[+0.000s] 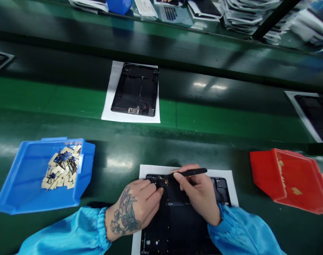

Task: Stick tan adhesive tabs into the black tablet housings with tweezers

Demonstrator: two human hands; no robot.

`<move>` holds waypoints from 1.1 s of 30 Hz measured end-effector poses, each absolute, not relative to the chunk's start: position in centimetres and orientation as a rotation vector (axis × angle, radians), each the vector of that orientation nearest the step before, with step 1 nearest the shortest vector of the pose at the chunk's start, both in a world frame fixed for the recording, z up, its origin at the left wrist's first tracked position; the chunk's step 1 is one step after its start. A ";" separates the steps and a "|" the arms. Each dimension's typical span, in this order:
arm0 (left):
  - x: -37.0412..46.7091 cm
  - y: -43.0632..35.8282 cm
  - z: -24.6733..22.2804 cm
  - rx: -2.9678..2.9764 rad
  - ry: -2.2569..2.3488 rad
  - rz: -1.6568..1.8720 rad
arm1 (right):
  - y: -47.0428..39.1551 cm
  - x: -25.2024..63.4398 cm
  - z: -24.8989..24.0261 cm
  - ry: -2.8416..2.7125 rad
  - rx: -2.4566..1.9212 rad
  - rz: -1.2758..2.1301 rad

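Two bare hands, left (pixel 136 209) and right (pixel 198 193); one thin black tool (pixel 189 173); two plastic bins, one blue (pixel 23 184), one red (pixel 294 180); three fully visible black flat panels on white sheets (pixel 136 90) (pixel 177 219) (pixel 314 113).

hands (pixel 161 198) hide tablet shell's (pixel 177 226) top edge | shell cut off below | blue-tray (pixel 20 177) parts (pixel 62 166) too small
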State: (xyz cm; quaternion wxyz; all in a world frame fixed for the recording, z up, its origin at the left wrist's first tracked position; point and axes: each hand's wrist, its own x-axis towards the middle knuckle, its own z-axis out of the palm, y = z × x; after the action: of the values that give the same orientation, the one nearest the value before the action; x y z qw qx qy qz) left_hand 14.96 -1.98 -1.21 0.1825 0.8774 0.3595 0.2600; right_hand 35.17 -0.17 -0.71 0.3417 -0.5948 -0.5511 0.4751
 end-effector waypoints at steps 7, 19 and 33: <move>14.9 -2.1 -1.3 2.459 1.017 0.745 | -0.2 35.1 -0.7 -1.424 -1.568 1.249; 14.9 -2.4 -1.1 2.560 1.204 0.680 | 0.0 34.8 -0.8 -1.448 -1.575 1.185; 15.0 -2.3 -1.5 2.677 1.359 0.585 | 0.3 34.1 -1.7 -1.421 -1.476 1.167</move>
State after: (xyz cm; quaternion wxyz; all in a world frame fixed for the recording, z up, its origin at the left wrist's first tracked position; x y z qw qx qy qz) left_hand 15.03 -2.32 -1.45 0.0415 0.8745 0.4438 0.1910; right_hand 34.09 0.30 -1.68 0.3819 -0.5786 -0.5570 0.4573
